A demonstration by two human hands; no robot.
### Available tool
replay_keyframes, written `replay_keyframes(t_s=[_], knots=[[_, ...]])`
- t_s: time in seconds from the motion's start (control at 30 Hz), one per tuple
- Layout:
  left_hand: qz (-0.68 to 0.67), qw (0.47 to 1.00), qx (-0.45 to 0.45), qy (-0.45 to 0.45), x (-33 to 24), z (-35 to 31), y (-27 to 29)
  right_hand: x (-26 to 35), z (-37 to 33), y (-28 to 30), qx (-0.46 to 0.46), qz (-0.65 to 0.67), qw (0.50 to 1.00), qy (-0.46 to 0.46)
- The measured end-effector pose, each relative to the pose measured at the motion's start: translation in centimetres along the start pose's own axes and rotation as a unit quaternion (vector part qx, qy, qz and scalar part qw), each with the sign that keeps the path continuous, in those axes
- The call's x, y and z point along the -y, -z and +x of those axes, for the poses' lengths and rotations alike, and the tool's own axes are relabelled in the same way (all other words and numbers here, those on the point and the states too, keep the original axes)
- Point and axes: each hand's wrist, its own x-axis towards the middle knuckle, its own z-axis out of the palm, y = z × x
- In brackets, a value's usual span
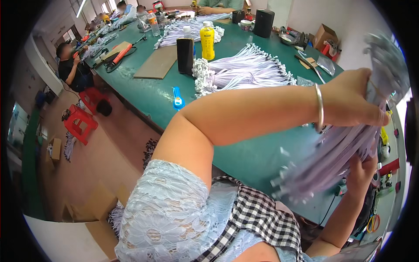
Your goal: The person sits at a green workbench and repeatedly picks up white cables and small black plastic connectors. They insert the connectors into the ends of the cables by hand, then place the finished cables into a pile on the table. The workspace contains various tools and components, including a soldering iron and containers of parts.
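My left arm reaches across to the right, and my left hand [351, 97] is closed round a thick bundle of white cables [325, 161]. Lower down, my right hand [363, 172] grips the same bundle from beneath, its fingers partly hidden by the strands. The bundle's lower left end fans out with small white tips, smeared by motion. Its other end, above my left hand, is a blurred greyish cluster [386, 65]. Beyond my left forearm, a pile of similar white cables [248, 70] lies on the green table [244, 159].
A yellow bottle [207, 41] and a black box-shaped object [185, 56] stand beside the pile. A blue object [178, 99] lies nearer. Another cable pile [187, 32] is farther back. Red stools [79, 122] stand left, and other people sit round the table.
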Motion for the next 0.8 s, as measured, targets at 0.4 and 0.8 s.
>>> replay_keyframes(t_s=[0.4, 0.8], knots=[[0.242, 0.955, -0.132, -0.111, -0.8, 4.0, -1.6, 2.6, -0.1, -0.7, 0.044, -0.204, 0.961, 0.181], [-0.164, 0.955, -0.244, 0.043, 7.1, -10.5, 1.0, -6.6, -3.4, -1.6, 0.268, -0.092, 0.943, -0.173]])
